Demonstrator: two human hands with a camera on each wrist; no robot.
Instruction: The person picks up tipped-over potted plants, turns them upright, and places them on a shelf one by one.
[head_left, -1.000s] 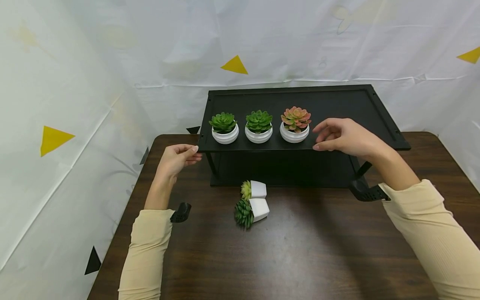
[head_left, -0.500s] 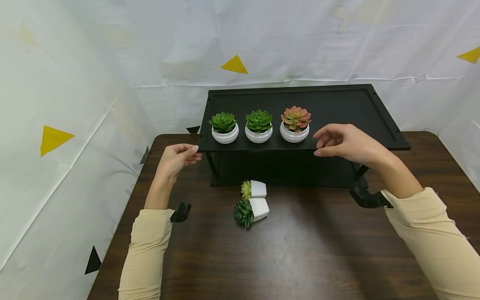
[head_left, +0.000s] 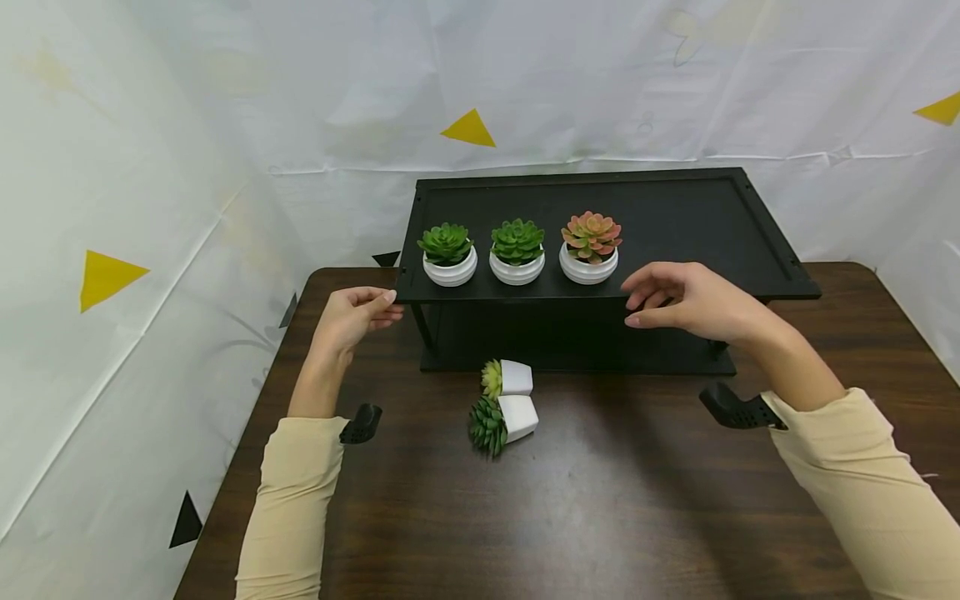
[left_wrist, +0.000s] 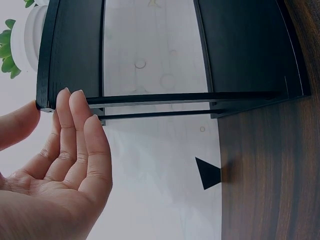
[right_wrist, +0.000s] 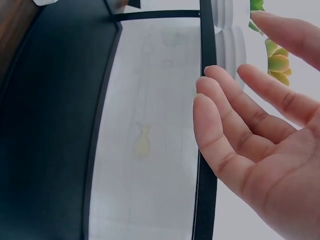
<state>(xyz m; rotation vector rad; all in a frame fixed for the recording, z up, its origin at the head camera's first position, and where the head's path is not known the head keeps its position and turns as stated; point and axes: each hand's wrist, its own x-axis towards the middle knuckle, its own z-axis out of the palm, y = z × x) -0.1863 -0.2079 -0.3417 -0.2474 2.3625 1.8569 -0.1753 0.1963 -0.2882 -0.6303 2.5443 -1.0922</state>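
My left hand (head_left: 348, 321) pinches the front left corner of a black two-tier shelf (head_left: 675, 204); in the left wrist view its thumb (left_wrist: 20, 125) lies on the corner and the fingers reach below the top board. My right hand (head_left: 693, 304) hovers at the front edge of that board, fingers loosely bent and apart from the thumb, holding nothing. Left of it, on the top board, stands a pink-orange succulent in a white round pot (head_left: 588, 265). Two green succulents in like pots, one in the middle (head_left: 517, 268) and one at the left (head_left: 450, 271), complete the row.
On the dark wood table (head_left: 600, 500), before the shelf, two small succulents in white square pots lie on their sides, one light green (head_left: 516, 378) and one dark green (head_left: 517, 418). White sheeting (head_left: 562, 83) hangs behind and at the sides.
My right hand has come down and slightly toward me, from over the top board to its front edge. The left hand and the plants have stayed put.
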